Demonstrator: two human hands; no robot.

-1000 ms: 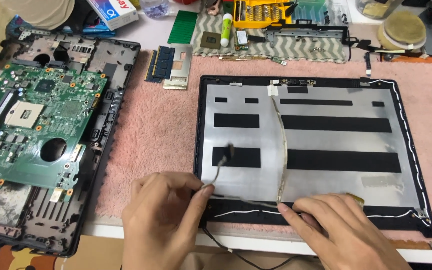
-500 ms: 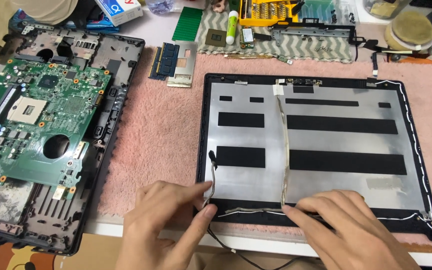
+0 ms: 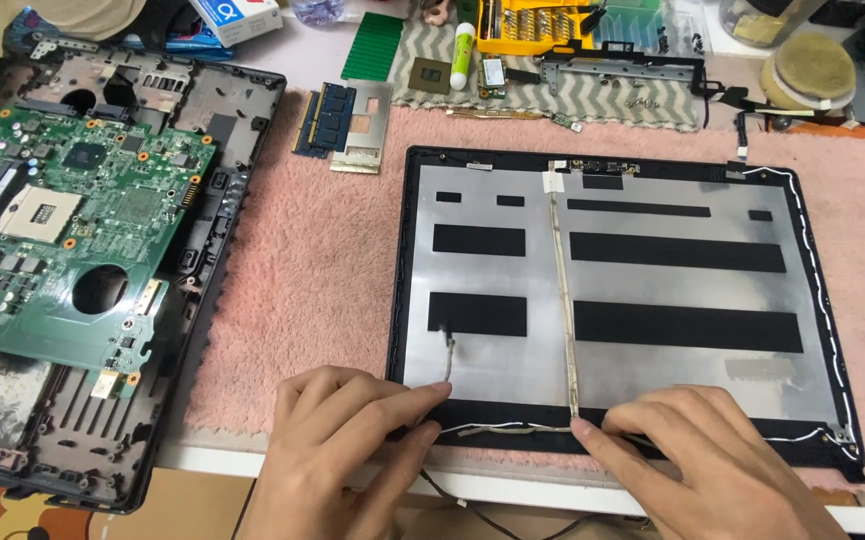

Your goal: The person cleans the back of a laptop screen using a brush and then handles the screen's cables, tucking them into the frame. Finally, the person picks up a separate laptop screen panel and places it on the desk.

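Laptop lid (image 3: 653,290), one flat cable (image 3: 565,310), two hands (image 3: 338,450) (image 3: 723,470), fingers pressing it down.

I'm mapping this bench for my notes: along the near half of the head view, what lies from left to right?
Green circuit board in its black laptop base → pink mat → left hand → right hand on the black screen lid.

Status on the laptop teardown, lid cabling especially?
Done: the green motherboard lies loose on the black base shell, memory modules sit on the pink mat, and the lid back cover has no screen panel. In hand: left hand and right hand press the thin cable along the cover's bottom edge. Left: the flat ribbon cable and the white wire remain on the cover.
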